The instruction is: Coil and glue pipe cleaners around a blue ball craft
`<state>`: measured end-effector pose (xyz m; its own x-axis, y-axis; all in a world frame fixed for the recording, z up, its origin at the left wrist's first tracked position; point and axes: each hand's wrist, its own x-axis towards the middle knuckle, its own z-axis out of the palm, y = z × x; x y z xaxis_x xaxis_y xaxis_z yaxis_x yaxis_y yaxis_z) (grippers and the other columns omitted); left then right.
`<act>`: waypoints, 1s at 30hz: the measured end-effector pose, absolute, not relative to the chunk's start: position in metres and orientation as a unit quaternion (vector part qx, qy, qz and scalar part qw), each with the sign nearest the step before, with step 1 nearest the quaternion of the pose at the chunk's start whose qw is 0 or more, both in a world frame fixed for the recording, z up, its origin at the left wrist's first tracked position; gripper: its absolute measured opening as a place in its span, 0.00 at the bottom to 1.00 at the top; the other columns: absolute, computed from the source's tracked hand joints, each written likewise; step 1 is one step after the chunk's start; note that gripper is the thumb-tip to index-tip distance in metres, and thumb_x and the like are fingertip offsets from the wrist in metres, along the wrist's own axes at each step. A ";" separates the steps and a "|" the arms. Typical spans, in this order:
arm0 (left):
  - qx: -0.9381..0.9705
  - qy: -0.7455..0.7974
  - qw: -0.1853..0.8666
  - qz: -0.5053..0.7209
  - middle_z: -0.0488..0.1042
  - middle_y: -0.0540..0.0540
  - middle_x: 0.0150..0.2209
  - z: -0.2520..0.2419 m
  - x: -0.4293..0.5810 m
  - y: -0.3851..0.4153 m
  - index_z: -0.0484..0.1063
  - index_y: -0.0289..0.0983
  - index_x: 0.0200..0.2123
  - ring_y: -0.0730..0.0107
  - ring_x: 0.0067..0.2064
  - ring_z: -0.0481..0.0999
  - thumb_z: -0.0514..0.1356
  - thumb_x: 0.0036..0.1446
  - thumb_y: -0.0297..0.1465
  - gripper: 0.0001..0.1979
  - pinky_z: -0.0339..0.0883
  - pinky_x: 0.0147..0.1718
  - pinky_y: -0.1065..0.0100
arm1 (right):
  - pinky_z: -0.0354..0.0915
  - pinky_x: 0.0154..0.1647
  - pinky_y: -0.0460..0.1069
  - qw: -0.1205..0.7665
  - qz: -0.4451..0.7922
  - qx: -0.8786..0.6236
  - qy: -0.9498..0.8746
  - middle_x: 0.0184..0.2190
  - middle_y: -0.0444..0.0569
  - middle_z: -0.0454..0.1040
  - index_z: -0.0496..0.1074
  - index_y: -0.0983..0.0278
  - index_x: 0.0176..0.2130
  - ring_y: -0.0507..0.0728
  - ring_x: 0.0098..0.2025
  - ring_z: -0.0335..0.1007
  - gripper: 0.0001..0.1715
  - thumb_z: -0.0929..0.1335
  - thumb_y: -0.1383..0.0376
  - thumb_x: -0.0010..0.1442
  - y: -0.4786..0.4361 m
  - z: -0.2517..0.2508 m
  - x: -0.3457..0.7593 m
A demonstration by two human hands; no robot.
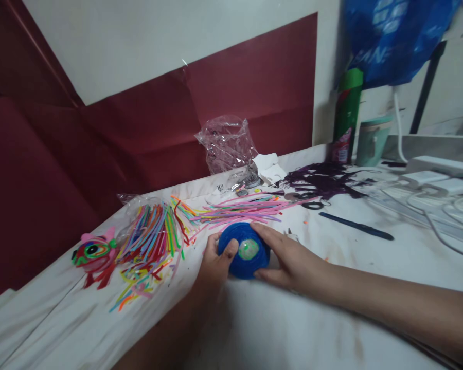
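A round blue ball (247, 270) with a fuzzy or wound-looking surface is held between my two hands above the white table. On the side facing me it has a pale patch ringed in light green. My left hand (215, 262) grips its left side, thumb on the front and fingers behind. Around the right side curves my right hand (283, 254), with fingers on the top edge and thumb at the lower edge. Just behind the ball lie loose pink and mixed pipe cleaners (235, 210). What the fingertips behind the ball touch is hidden.
To the left stand a colourful big-eyed figure (96, 254) and a bundle of pipe cleaners (154, 231). Clear plastic wrap (227, 146), dark purple strands (320, 180), black-handled scissors (312, 204) and a dark slim tool (357, 226) lie behind. White chargers (447, 182) with cables occupy the right.
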<state>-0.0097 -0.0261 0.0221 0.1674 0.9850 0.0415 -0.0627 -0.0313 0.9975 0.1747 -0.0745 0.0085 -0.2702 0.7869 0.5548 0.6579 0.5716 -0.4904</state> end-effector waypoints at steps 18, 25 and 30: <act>0.568 0.378 0.581 0.444 0.75 0.41 0.43 0.027 -0.017 -0.025 0.65 0.38 0.49 0.58 0.42 0.77 0.70 0.40 0.40 0.32 0.70 0.39 0.61 | 0.63 0.58 0.65 0.417 0.093 -0.458 -0.780 0.60 0.66 0.66 0.52 0.65 0.65 0.69 0.60 0.64 0.48 0.73 0.66 0.51 -0.073 0.010 0.176; 0.554 0.396 0.584 0.443 0.75 0.45 0.38 0.022 -0.017 -0.018 0.64 0.38 0.47 0.61 0.38 0.76 0.71 0.38 0.42 0.34 0.69 0.38 0.63 | 0.63 0.58 0.65 0.399 0.071 -0.458 -0.791 0.61 0.70 0.63 0.53 0.69 0.65 0.71 0.61 0.62 0.49 0.74 0.65 0.49 -0.074 0.012 0.175; 0.564 0.399 0.572 0.442 0.74 0.45 0.39 0.014 -0.016 -0.015 0.63 0.39 0.47 0.62 0.37 0.75 0.72 0.34 0.43 0.37 0.69 0.37 0.62 | 0.67 0.54 0.64 0.452 0.032 -0.442 -0.775 0.53 0.63 0.72 0.64 0.65 0.58 0.67 0.55 0.69 0.29 0.69 0.63 0.58 -0.078 0.028 0.176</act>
